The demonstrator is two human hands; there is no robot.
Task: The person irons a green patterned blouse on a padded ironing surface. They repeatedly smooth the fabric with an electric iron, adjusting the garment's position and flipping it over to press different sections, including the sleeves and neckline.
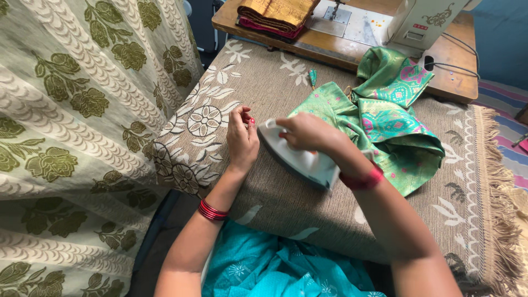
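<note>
A big curtain (82, 110) with green flowers fills the left side, and its lower part goes out of the picture. Beside it lies a brown blanket (330, 214) with white flower pattern and a fringe, which covers the work surface; what is under it cannot be seen. Behind, a wooden table (352, 52) carries a sewing machine (423, 19) (only its lower part is visible) and a pile of folded cloths (275, 14), cut off by the top edge.

On the blanket lies a green garment (385, 115) with pink and turquoise pattern, crumpled, so its shape is hard to read. The white iron (300, 159) stands on the blanket at the left edge of this garment, with the tip pointing away from the person.

The right hand (308, 132) is closed around the handle of the iron from above, and the hand hides the handle. The left hand (242, 135) rests on the blanket just beside the iron's tip, fingers pressed together and bent; something small and reddish is at the fingertips, but I cannot tell if it is held. Both wrists wear red bangles (212, 210).
</note>
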